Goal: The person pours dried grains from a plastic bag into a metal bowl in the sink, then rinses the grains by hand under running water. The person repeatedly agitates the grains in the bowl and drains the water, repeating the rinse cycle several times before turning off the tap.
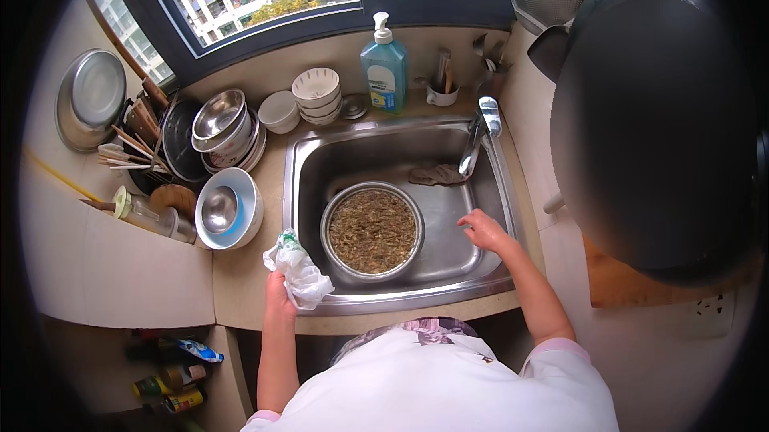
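My left hand point(279, 295) grips a crumpled white plastic bag point(303, 276) with green print, over the sink's front left corner. Inside the stainless steel sink point(384, 304) stands a round metal basin point(327, 252), filled with brown, shredded dried plant matter point(372, 231) that looks wet. To the right of the basin, my right hand point(483, 231) hovers over the sink with nothing in it, its fingers apart. A wrung brown cloth point(437, 175) lies on the sink floor by the spout of the chrome faucet point(471, 147).
Stacked bowls point(316, 92) and a blue pump bottle point(384, 71) line the back ledge. Nested bowls point(229, 210) stand on the left counter near a knife and chopstick rack point(141, 132). A dark pan point(655, 138) hangs at the right, above a wooden board point(625, 282).
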Demonstrator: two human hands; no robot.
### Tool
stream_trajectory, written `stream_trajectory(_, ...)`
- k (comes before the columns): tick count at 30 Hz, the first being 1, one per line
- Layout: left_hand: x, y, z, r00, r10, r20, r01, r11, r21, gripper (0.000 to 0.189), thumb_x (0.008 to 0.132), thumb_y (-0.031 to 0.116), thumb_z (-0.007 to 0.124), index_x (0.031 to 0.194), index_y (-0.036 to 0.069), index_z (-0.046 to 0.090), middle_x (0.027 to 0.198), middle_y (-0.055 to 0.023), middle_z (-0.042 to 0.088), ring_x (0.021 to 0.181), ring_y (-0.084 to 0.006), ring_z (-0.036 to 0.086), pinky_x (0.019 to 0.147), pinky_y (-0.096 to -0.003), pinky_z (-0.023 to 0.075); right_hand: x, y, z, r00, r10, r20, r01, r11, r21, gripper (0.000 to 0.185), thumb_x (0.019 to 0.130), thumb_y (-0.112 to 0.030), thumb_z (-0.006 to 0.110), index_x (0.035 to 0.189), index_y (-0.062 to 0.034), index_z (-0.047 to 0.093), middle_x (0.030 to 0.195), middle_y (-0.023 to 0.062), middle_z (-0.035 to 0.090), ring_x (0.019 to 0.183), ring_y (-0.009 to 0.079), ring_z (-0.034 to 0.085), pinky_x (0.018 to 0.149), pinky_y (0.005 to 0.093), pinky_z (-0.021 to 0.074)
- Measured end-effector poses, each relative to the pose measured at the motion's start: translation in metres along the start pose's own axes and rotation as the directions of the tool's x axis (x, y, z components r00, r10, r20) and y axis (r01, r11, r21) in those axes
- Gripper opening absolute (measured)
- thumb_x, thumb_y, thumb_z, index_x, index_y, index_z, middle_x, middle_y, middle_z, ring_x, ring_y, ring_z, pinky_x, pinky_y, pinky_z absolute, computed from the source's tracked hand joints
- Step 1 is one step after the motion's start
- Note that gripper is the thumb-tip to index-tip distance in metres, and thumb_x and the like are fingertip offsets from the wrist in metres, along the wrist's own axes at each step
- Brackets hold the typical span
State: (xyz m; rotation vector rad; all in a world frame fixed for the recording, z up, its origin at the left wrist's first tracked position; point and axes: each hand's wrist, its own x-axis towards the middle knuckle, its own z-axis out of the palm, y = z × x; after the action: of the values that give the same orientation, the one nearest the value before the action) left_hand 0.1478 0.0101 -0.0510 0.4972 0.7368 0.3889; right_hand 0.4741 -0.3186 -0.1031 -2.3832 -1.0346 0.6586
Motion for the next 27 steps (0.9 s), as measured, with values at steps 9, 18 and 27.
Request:
stream_trajectory(9, -0.039, 0.005, -0.035, 0.982, 0.063, -0.179, -0.068, 0.997, -0.019, 0.020, 0.089, 0.024, 0.050, 0.094, 0.008, 0.060, 0.084, -0.0076, 0.065, 0.077, -0.0238, 0.065, 0.070, -0.0406, 0.0552, 0.048, 0.024, 0.029, 0.990, 0.017, 0.138, 0.006, 0.987, -0.162, 0.033, 0.081, -0.021, 0.060, 0.112, -0.0099, 0.060, 0.120, 0.0210, 0.048, 0.105, 0.0365, 0.054, 0.093, 0.0404, 0.0439)
stream_trajectory(18, -0.064, 0.014, -0.033, 0.978, 0.110, -0.175, -0.130, 0.985, -0.110, 0.015, 0.090, 0.017, 0.050, 0.098, 0.007, 0.057, 0.086, -0.0073, 0.063, 0.076, -0.0216, 0.064, 0.067, -0.0385, 0.0552, 0.081, 0.017, 0.028, 0.992, 0.004, 0.124, 0.016, 0.988, -0.155, 0.033, 0.080, -0.022, 0.059, 0.110, -0.0081, 0.062, 0.111, 0.0195, 0.055, 0.105, 0.0364, 0.054, 0.093, 0.0404, 0.0438)
stream_trajectory(27, -0.053, 0.002, -0.026, 0.971, 0.095, -0.219, -0.123, 0.985, -0.117, 0.015, 0.090, 0.014, 0.050, 0.102, 0.006, 0.056, 0.088, -0.0069, 0.062, 0.077, -0.0212, 0.064, 0.067, -0.0377, 0.0554, 0.106, 0.018, -0.002, 0.994, 0.102, 0.051, -0.092, 0.982, -0.164, 0.038, 0.080, -0.021, 0.055, 0.116, -0.0084, 0.058, 0.117, 0.0210, 0.056, 0.110, 0.0352, 0.053, 0.094, 0.0423, 0.0436)
